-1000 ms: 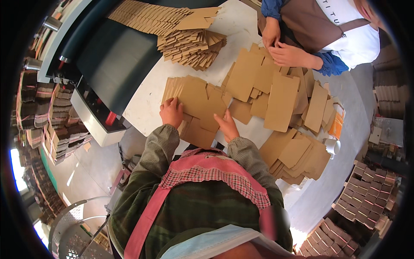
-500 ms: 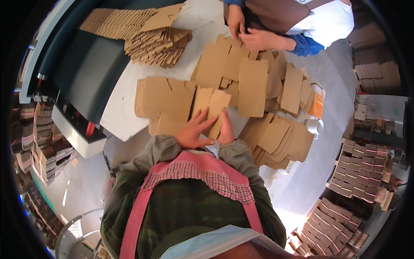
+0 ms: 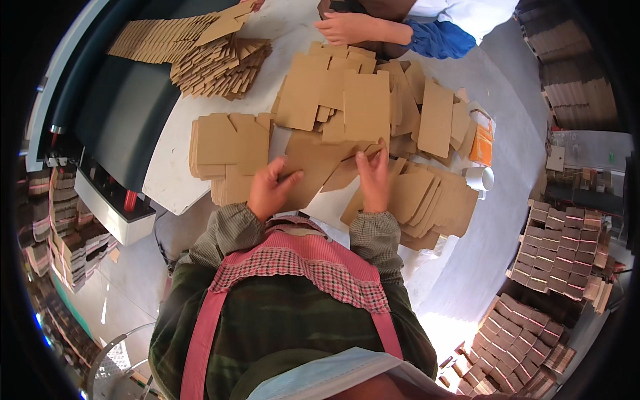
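Note:
A brown cardboard box blank (image 3: 308, 159) lies spread out in front of me, between my hands. My left hand (image 3: 272, 189) is at its left edge, thumb and fingers apart, the thumb over the board. My right hand (image 3: 375, 181) pinches a narrow flap at the blank's right side between thumb and fingers. Left of my left hand stands a neat stack of cut cardboard blanks (image 3: 220, 143). Just beyond the blank lies a loose pile of flat cardboard pieces (image 3: 367, 103). More overlapping pieces (image 3: 427, 200) lie beside my right hand.
A white mug (image 3: 479, 179) and an orange-and-white packet (image 3: 483, 143) stand at the table's right. Far left, folded cardboard pieces (image 3: 220, 67) heap up by a dark conveyor belt (image 3: 127, 107). Across the table is a co-worker's hand (image 3: 347, 29). Bundled cardboard stacks (image 3: 553, 250) stand at right.
The narrow folded cardboard under my hands is no longer there; a wider, spread blank lies in its place. My hands have moved apart. The co-worker's hands have shifted left and separated.

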{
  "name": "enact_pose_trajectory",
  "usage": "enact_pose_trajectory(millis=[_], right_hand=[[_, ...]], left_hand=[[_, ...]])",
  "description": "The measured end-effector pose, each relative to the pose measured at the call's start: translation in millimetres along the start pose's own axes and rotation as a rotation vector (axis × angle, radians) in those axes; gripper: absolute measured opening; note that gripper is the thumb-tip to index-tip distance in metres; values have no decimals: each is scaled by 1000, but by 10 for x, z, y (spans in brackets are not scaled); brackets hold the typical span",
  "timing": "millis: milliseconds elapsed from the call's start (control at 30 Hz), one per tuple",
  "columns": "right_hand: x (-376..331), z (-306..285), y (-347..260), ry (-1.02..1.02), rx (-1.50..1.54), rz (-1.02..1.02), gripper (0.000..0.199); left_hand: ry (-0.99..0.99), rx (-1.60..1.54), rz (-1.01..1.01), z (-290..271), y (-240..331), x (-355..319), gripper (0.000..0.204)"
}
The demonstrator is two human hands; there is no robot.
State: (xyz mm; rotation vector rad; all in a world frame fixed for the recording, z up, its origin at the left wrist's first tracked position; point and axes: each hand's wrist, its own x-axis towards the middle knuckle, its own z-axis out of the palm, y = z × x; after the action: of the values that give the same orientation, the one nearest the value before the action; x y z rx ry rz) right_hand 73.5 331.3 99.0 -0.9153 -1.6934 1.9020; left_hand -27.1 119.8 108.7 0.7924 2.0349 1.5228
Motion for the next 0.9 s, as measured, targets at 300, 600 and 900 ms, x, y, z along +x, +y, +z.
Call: enact_pose_trajectory(millis=[300,600,900], right_hand=[[-69,172,-452,-328,493,379,52],[72,-103,-307,-415,598,388,44],[-5,-191,-274,-284,656,447,40]], left_hand=[[-57,-111,15,45,107,305,89],[-18,25,-92,179,203,314,94],[-24,-20,-54,316,187,251,97]])
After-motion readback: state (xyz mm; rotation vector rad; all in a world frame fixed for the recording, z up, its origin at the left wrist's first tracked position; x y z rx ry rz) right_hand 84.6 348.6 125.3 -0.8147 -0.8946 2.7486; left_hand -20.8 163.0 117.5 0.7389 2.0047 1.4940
